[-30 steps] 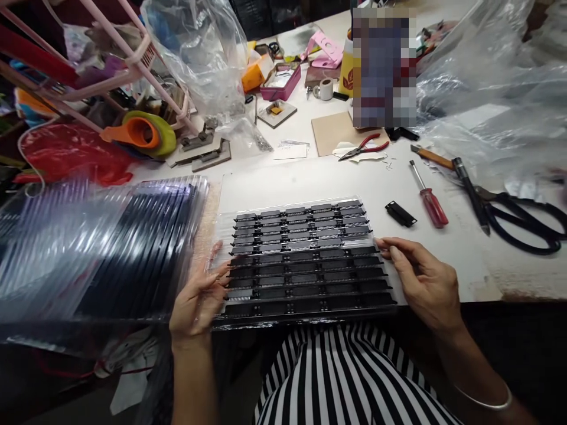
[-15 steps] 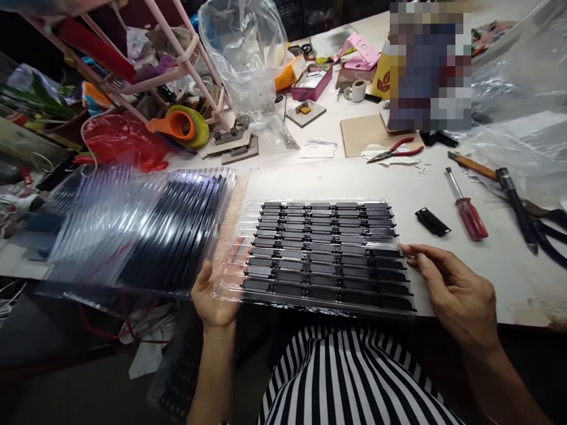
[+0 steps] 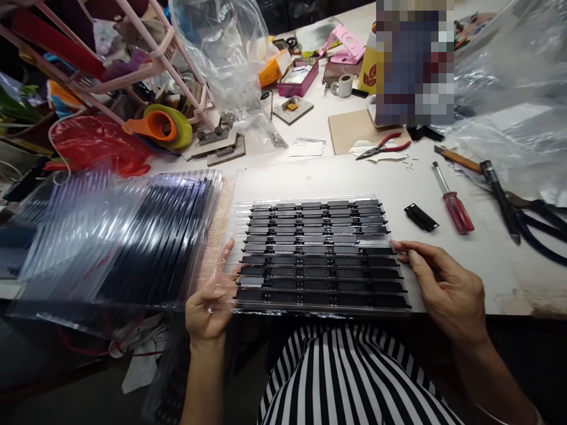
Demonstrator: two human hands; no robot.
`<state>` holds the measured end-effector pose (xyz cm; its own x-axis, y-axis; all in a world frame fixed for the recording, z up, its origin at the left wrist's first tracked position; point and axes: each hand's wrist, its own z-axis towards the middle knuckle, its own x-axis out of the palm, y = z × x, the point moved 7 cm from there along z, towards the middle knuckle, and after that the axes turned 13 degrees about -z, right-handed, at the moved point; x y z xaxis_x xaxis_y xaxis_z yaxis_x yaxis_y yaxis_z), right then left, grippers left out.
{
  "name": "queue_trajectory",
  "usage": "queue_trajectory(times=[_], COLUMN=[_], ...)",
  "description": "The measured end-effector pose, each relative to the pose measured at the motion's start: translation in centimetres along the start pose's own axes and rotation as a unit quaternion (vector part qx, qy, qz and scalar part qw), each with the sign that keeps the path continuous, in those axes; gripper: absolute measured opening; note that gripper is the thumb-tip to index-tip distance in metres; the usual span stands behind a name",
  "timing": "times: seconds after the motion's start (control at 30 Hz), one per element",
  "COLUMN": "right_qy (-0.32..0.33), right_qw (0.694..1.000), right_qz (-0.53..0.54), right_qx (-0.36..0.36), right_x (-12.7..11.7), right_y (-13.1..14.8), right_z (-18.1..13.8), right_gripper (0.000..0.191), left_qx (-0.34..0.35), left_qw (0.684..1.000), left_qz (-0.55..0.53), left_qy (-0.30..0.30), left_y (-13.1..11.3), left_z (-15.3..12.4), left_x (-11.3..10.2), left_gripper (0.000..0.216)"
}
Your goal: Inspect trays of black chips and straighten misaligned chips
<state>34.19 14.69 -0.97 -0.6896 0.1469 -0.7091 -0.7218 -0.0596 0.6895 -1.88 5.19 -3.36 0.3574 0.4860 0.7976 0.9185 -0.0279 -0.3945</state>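
A clear plastic tray filled with rows of black comb-like plastic parts lies between my hands at the table's front edge. One slot in its right column shows a gap. My left hand grips the tray's near left corner, its fingers seen through the plastic. At the right edge, my right hand pinches the rim between thumb and fingers. A single loose black part rests on the table beyond my right hand.
To the left lie stacked clear trays with black parts. A red-handled screwdriver, a hammer, scissors and pliers lie to the right and behind. A pink rack stands at the back left.
The view has shifted, so the table things sit further left. My left hand has closed more on the tray's corner, and the tray's tilt has changed slightly. My right hand keeps its hold.
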Motion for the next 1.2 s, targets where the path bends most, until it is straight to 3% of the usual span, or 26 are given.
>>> queue_trajectory(times=[0.17,0.37,0.47,0.57,0.77,0.93,1.07,1.2], right_qy=[0.005,0.007,0.011,0.017,0.026,0.059,0.065,0.106], right_qw=[1.0,1.0,0.999,0.999,0.998,0.995,0.996,0.97], right_qz=[0.008,0.013,0.022,0.026,0.025,0.037,0.062,0.184], right_qx=[-0.005,-0.016,-0.023,-0.034,-0.049,-0.074,-0.017,0.117], right_x=[0.1,0.2,0.2,0.3,0.2,-0.1,-1.2,-1.1], right_y=[-0.1,-0.1,0.0,0.0,0.2,0.9,0.0,-1.8], right_z=[0.1,0.2,0.2,0.3,0.5,-0.1,-1.5,-3.0], right_gripper=[0.021,0.021,0.021,0.021,0.023,0.028,0.03,0.041], left_qx=[0.0,-0.009,0.053,0.102,0.048,0.019,0.013,0.038], left_qw=[0.998,0.995,0.99,0.985,0.989,0.978,0.971,0.97], left_qz=[0.052,0.033,-0.05,-0.097,-0.121,-0.159,-0.178,-0.183], left_qy=[0.039,0.098,0.12,0.102,0.068,0.134,0.159,0.156], left_y=[0.0,0.6,1.1,2.4,4.8,5.2,5.3,5.0], left_z=[0.1,-0.4,-0.9,-1.4,-1.3,-1.5,-1.5,-1.3], left_x=[0.7,1.6,2.4,2.5,2.0,2.8,3.1,3.5], left_gripper=[0.092,0.08,0.072,0.063,0.059,0.055,0.052,0.048])
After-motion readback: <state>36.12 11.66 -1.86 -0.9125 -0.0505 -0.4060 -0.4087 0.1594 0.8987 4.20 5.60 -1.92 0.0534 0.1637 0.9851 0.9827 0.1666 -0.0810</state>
